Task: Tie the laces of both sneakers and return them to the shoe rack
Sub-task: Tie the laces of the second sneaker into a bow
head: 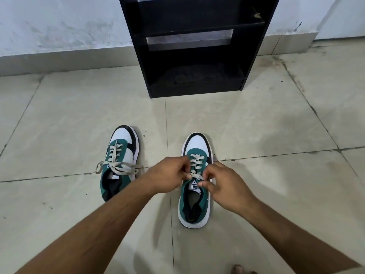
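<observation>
— Two sneakers sit on the tiled floor point(256, 125) at six o'clock from the black shoe rack point(193, 56). Which one's in hand?

— The right sneaker point(194, 180). Left hand point(169, 177) and right hand point(223, 186) both have their fingers pinched shut on its laces point(194, 164) near the tongue.

— And the left sneaker point(120, 163), at nine o'clock of it?

— Its bow looks tied. These flat laces seem soft and floppy, likely to slip; I'd grip close to the knot.
</observation>
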